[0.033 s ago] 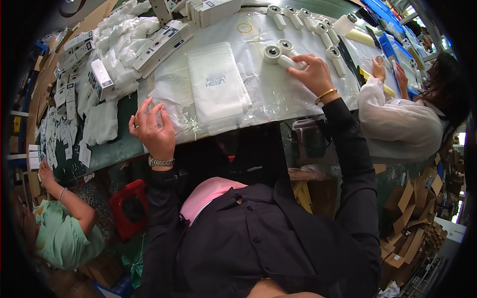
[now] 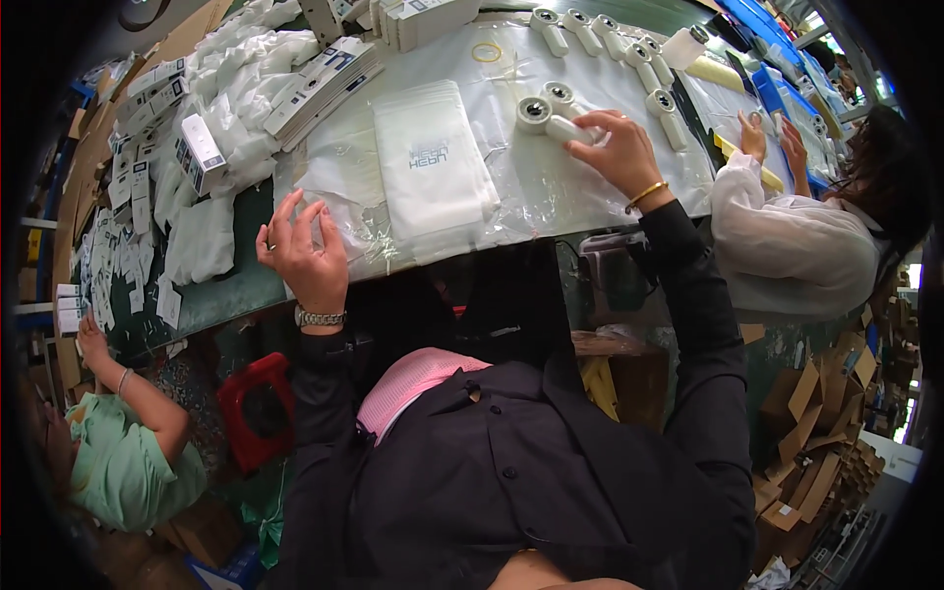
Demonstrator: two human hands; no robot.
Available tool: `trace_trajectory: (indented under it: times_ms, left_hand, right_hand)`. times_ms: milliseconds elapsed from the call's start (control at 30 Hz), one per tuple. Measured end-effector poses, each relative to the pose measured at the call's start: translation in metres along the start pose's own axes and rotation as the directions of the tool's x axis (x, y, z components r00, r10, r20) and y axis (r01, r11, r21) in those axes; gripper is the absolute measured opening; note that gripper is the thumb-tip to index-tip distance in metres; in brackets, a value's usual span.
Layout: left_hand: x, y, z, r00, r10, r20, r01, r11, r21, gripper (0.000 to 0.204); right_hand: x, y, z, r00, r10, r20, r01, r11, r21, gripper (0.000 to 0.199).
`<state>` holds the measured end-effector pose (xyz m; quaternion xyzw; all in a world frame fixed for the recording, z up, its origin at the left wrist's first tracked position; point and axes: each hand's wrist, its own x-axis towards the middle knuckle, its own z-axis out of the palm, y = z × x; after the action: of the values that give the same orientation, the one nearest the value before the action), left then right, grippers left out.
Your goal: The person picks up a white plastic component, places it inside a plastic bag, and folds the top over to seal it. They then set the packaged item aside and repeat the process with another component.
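White plastic everywhere on this bench, honestly. The person's right hand (image 2: 618,152) is stretched out over the clear plastic sheet (image 2: 551,192) that covers the green table (image 2: 221,290), fingers curled down onto a small white handheld device (image 2: 570,129) with a round head, gripping its handle end. Two more round white pieces (image 2: 546,103) sit just beside it, touching or nearly so (hard to tell which at this size). The left hand (image 2: 305,258) is at the near edge of the table, holding nothing, fingers spread and loosely bent, resting on or just above the edge of the sheet; there's a metal watch on that wrist and a gold bangle on the right one. Between the two hands lies a stack of flat white pouches (image 2: 433,162), well within reach of either. Further back there's a row of the same white devices (image 2: 615,44) lined up, plus white boxes (image 2: 324,84) and crumpled white bags (image 2: 231,108) off to the left. A co-worker in a white top (image 2: 787,246) sits on the right with both hands on the table, and another in a green shirt (image 2: 123,462) is down at lower left, one arm reaching up to the table edge.
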<state>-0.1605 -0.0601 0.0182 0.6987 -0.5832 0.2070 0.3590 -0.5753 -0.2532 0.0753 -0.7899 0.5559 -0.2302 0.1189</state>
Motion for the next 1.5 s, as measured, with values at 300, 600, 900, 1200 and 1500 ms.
trace_trajectory:
  times_ms: [300, 600, 900, 1200, 1500]
  left_hand:
    - [0.002, 0.003, -0.002, 1.000, 0.026, -0.014, -0.026, 0.999, -0.025, 0.013]
    - [0.014, 0.058, -0.022, 0.935, 0.283, 0.212, -0.179, 0.896, -0.407, 0.017]
    - [0.009, 0.076, -0.015, 0.890, 0.330, 0.313, -0.191, 0.896, -0.402, 0.024]
    - [0.009, 0.081, -0.014, 0.890, 0.358, 0.283, -0.239, 0.894, -0.379, 0.020]
    - [0.006, 0.081, -0.003, 0.914, 0.338, 0.225, -0.241, 0.898, -0.369, 0.011]
  right_hand:
    - [-0.032, -0.014, -0.012, 0.848, -0.529, 0.034, 0.530, 0.844, -0.085, 0.034]
    - [-0.073, -0.097, 0.017, 0.974, -0.226, -0.016, 0.219, 0.954, -0.203, 0.038]
    - [-0.101, -0.112, 0.038, 0.962, -0.164, -0.220, 0.120, 0.973, -0.199, 0.039]
    - [-0.128, -0.158, 0.038, 0.976, -0.133, -0.169, 0.201, 0.847, 0.493, 0.046]
    - [-0.139, -0.152, 0.063, 0.990, -0.113, -0.083, 0.140, 0.782, 0.607, 0.046]
